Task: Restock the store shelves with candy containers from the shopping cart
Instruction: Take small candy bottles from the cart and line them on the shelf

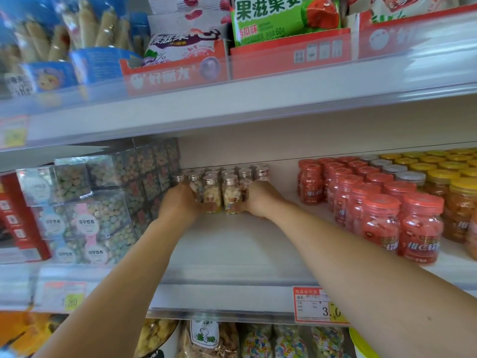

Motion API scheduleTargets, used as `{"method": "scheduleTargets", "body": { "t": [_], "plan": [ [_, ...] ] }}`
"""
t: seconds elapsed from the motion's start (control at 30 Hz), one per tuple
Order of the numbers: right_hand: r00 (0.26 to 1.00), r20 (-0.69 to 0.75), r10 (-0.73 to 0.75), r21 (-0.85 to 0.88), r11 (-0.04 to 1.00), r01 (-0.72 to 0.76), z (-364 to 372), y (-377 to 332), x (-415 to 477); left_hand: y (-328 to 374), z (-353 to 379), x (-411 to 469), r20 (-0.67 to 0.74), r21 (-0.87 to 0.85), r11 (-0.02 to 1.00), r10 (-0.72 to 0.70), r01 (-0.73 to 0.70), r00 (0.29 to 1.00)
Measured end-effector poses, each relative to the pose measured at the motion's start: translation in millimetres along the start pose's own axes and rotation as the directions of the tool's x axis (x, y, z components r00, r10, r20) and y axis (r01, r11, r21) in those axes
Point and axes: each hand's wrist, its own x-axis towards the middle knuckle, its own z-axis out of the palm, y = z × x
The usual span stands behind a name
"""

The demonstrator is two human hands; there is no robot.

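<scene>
The left hand [180,202] and right hand [260,200] clasp silver-capped bottles [212,193] of pale candy mid-shelf [232,249]; jars [382,215] of red sweets stand right

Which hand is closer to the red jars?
Right. The right hand holds the right side of the bottles, a gap of shelf away from the red jars. The left hand holds the bottles' left side, farther off.

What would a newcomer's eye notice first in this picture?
The left hand and right hand hold a cluster of silver-capped bottles between them, deep on the middle shelf. Rows of red jars stand to their right; a green bag sits on the upper shelf.
</scene>
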Motion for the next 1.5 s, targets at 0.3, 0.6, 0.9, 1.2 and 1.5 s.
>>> {"method": "scheduleTargets", "body": {
  "t": [0.3,0.6,0.9,1.2,1.5],
  "plan": [
    [0.998,-0.068,0.002,-0.088,0.996,-0.008,20.2,-2.0,10.3,-6.4,18.9,11.0,0.078,0.089,0.996,-0.023,0.016,0.997],
    [0.999,-0.018,-0.029,-0.136,0.990,0.026,1.3,-7.3,-3.1,-2.7,13.0,6.5,0.141,0.182,0.983,0.000,-0.026,0.990],
    [0.996,-0.055,-0.067,-0.191,0.980,0.055,-68.9,-44.9,-134.0,26.5,-33.8,-171.1,-0.246,-0.369,0.889,0.189,-0.272,0.951],
    [0.975,0.072,0.208,-0.118,0.973,-0.198,-98.6,43.4,-345.1,47.6,29.3,-345.3,0.157,-0.578,0.782,0.385,-0.232,0.909],
    [0.712,0.176,0.680,-0.059,0.729,-0.682,-49.0,225.6,-481.9,105.1,150.9,-426.4,0.532,-0.561,0.793,0.565,-0.238,0.630]
  ]
}}
